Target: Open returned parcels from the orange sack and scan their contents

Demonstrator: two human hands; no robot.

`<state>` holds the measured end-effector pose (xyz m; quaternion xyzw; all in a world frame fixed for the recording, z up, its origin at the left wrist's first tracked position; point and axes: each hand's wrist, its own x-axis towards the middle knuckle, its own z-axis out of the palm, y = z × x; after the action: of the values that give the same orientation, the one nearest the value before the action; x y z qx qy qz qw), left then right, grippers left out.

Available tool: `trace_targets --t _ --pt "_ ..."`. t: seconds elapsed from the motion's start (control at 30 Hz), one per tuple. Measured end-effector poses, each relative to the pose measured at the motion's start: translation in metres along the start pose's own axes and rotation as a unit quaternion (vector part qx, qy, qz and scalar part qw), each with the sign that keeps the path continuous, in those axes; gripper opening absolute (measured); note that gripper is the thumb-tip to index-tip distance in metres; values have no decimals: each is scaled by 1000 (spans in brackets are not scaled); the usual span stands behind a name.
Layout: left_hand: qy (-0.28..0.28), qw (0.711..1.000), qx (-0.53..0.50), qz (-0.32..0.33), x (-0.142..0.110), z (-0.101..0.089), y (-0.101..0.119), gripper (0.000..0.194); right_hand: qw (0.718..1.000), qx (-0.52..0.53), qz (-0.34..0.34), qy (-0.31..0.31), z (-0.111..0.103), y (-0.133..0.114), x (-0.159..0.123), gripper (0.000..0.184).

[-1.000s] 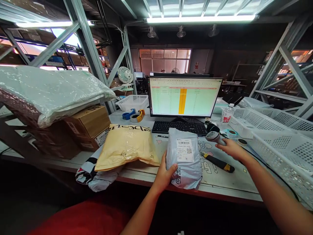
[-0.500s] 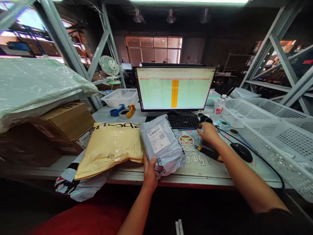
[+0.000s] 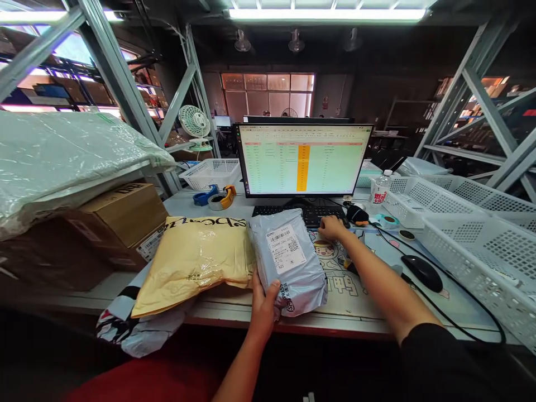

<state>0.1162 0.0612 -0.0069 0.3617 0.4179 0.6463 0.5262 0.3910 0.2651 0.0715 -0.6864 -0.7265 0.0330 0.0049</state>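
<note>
Someone's working at a packing counter (image 3: pixel 368 329) here, and their left hand (image 3: pixel 263 310) is gripping a grey courier bag (image 3: pixel 288 262), thumb pressed on the front and fingers wrapped behind it. The bag is standing tilted up near the counter's front edge, with a white barcode label (image 3: pixel 287 248) facing the person. It's leaning just over the right side of a yellow padded envelope (image 3: pixel 192 265), and a black-and-white plastic bag (image 3: pixel 129 329) is poking out from under that envelope and hanging over the front edge.

The right hand (image 3: pixel 333 228) isn't holding anything. It's lying flat-ish with the fingers loosely spread at the front right of a black keyboard (image 3: pixel 301 215), though I can't tell if it's actually touching the keys. A black handheld scanner (image 3: pixel 357 214) is sitting just to the right of it, and a black mouse (image 3: pixel 422 273) is lying farther right.

Toward the back, a monitor (image 3: pixel 304 159) is showing a spreadsheet with an orange column, and a tape dispenser (image 3: pixel 221 198) is sitting left of it. White mesh baskets (image 3: pixel 473 251) are lining the right end, while a cardboard box (image 3: pixel 121 223) is sitting at the left end under a plastic-wrapped package (image 3: pixel 62 162).
</note>
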Motion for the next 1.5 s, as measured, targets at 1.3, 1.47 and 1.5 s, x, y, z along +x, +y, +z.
trace_targets --t 1.3,1.47,1.5 --pt "-110 740 511 424 -12 -43 25 26 968 10 -248 18 -59 -132 -157 47" --pt "-116 723 526 432 -14 -43 34 23 973 42 -228 9 -46 -51 -222 44" --pt "-124 717 540 423 -14 -42 40 23 974 62 -218 11 -44 -21 -242 44"
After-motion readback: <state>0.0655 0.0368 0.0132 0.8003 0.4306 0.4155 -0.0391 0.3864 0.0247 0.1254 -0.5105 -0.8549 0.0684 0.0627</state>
